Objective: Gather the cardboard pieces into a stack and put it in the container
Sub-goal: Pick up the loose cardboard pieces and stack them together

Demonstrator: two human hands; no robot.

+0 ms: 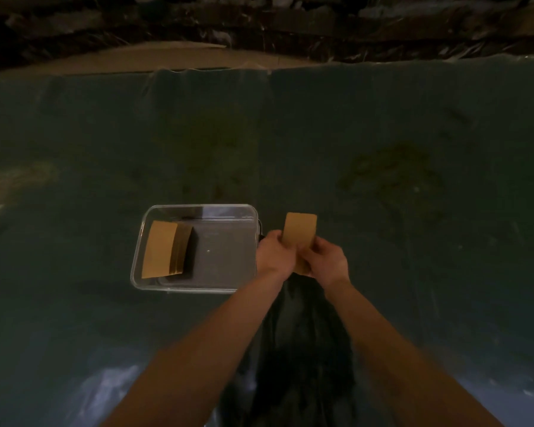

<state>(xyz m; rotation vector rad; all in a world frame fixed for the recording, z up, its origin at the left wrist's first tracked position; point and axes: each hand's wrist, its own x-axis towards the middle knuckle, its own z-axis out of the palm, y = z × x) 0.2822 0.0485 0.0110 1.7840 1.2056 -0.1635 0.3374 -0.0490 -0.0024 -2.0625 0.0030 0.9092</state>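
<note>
While both hands meet at the middle of my view, this is what I read off it:

Held stack: a brown cardboard stack [300, 234] stands up between the two hands, its rounded top edge rising above the knuckles and its lower end hidden behind the fingers.

Left hand: my left hand [273, 255] is closed against the stack's left edge, fingers curled round it.

Right hand: my right hand [326, 260] grips the stack's right edge and lower part, thumb on the near face; the two hands almost touch below the cardboard.

Container: a clear plastic container [198, 208] sits just to the left of the left hand, its right wall right beside that hand's knuckles; I cannot tell whether they touch.

Stack in container: a second cardboard pile [162, 249] lies inside the container at its far-left end, well away from both hands, tilted with its edges fanned toward the right.

Surface: a dark green sheet [383, 118] spreads under and beyond the hands in every direction.

Shadow: a dark shadow [302, 349] runs between my forearms, below the held stack.

Light: dim and warm; fine detail of the fingers is soft.
</note>
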